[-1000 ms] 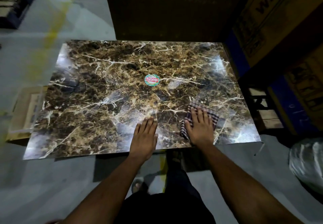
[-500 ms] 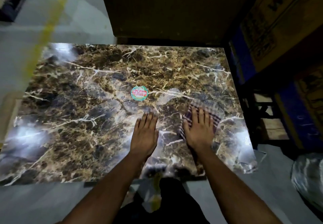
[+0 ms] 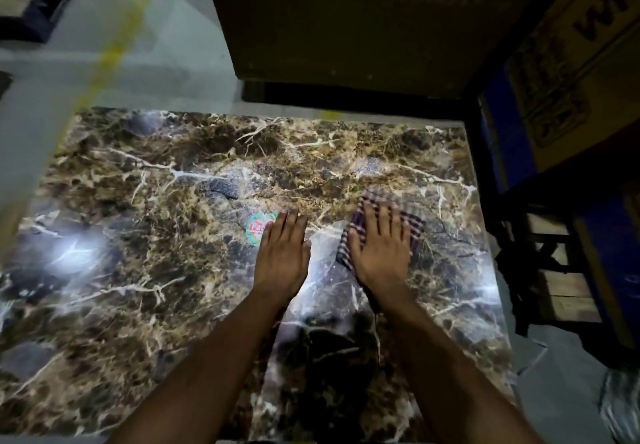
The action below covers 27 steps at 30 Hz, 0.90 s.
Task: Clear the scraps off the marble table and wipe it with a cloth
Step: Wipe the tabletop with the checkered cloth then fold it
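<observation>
Marble table (image 3: 145, 270), right hand (image 3: 379, 253) flat on checked cloth (image 3: 414, 222), left hand (image 3: 282, 253) flat, half-hiding sticker (image 3: 256, 230).

I have just one view, from the camera worn on the head, looking forward and steeply down from close above the marble table (image 3: 145, 270), which fills most of my picture. Both forearms reach in from the bottom edge. The wide lens bends the edges, where floor (image 3: 145, 73) and cardboard box (image 3: 571, 62) show.

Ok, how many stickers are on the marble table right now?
1. The round sticker sits near the middle of the marble table, partly under the left hand fingers. The checked cloth could hide another.
</observation>
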Tool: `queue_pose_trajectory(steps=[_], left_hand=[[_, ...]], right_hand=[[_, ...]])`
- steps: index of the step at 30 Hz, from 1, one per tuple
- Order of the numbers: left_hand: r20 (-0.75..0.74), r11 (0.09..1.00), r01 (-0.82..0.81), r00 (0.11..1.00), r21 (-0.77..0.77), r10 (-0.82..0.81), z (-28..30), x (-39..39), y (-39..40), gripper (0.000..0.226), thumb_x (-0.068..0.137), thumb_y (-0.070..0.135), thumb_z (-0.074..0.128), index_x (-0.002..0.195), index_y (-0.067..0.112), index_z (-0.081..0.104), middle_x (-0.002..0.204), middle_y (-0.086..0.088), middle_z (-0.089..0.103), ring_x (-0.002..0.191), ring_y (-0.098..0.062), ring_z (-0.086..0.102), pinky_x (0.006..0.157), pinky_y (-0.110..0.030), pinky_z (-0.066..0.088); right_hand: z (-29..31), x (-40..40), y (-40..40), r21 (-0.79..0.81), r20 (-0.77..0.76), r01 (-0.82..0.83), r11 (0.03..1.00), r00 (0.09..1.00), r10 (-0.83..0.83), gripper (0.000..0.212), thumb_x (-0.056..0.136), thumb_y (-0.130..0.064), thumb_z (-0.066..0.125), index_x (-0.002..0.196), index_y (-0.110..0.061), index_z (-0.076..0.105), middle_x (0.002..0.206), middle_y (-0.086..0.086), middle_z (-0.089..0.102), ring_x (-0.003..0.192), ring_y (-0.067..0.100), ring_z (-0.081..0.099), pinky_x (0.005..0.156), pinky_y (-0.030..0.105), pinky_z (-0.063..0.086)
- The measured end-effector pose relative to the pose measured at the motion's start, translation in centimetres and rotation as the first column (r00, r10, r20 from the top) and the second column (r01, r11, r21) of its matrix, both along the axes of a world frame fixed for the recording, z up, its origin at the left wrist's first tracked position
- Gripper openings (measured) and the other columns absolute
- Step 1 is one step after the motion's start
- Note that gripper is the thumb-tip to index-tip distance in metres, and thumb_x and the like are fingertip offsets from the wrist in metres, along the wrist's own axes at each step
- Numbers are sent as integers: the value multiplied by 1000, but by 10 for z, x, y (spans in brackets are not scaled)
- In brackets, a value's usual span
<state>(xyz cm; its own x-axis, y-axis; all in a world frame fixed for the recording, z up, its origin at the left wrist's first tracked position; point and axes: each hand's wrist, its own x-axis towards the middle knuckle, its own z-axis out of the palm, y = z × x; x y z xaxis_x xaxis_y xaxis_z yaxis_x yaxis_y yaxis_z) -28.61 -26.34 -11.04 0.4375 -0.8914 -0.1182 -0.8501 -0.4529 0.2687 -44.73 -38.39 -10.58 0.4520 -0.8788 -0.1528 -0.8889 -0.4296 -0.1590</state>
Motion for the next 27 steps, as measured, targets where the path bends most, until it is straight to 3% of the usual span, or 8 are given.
queue_pose_trajectory(steps=[4,8,12,15,19,23,27], left_hand=[[11,1000,-3,1000,3,3,-1,10,-21,54,106,35,33,157,18,26,166,-3,21,152,-24,16,124,-43,14],[21,999,-28,999,-18,29,-1,20,-45,53,104,29,37,155,16,29,164,-4,26,151,-25,19,122,-43,16],[12,999,-33,999,-40,33,1,29,-67,54,106,33,33,156,18,27,165,-3,24,152,-23,17,123,-42,14],[5,998,-42,999,-45,43,-1,34,-78,54,106,34,30,157,18,24,167,-2,18,154,-21,12,124,-41,11],[23,997,-55,998,-46,56,-2,37,-92,53,105,32,33,156,17,28,165,-4,23,152,-22,16,124,-43,14],[-3,990,-124,992,-68,124,-4,39,-105,58,104,28,34,158,16,21,166,-3,21,153,-21,14,125,-41,12],[15,990,-119,993,-78,120,-5,43,-121,55,105,32,31,157,18,24,166,-2,20,153,-21,13,124,-40,10]], right_hand=[[3,13,29,39,23,-106,994,994,105,72,101,-63,13,163,-26,8,171,9,1,157,30,-1,126,52,5],[-3,68,-33,32,66,-320,947,946,318,68,102,-62,15,162,-32,8,171,4,1,158,24,-2,127,50,4],[-6,66,-103,16,-6,-177,984,984,177,71,100,-65,9,162,-31,6,171,6,3,157,27,-1,126,52,4],[-6,44,-90,5,-10,-51,999,999,51,73,100,-66,8,163,-30,2,171,8,4,157,29,0,126,54,7],[-3,71,-70,42,13,-196,980,980,196,71,101,-64,10,162,-30,-3,170,7,-9,157,28,-10,126,52,0],[-7,127,-123,6,65,-382,924,923,381,69,101,-64,15,162,-32,8,171,5,2,158,26,-1,126,51,4],[-13,132,-176,-18,56,-312,950,948,313,69,101,-65,16,162,-33,12,171,4,9,158,26,2,127,48,2]])
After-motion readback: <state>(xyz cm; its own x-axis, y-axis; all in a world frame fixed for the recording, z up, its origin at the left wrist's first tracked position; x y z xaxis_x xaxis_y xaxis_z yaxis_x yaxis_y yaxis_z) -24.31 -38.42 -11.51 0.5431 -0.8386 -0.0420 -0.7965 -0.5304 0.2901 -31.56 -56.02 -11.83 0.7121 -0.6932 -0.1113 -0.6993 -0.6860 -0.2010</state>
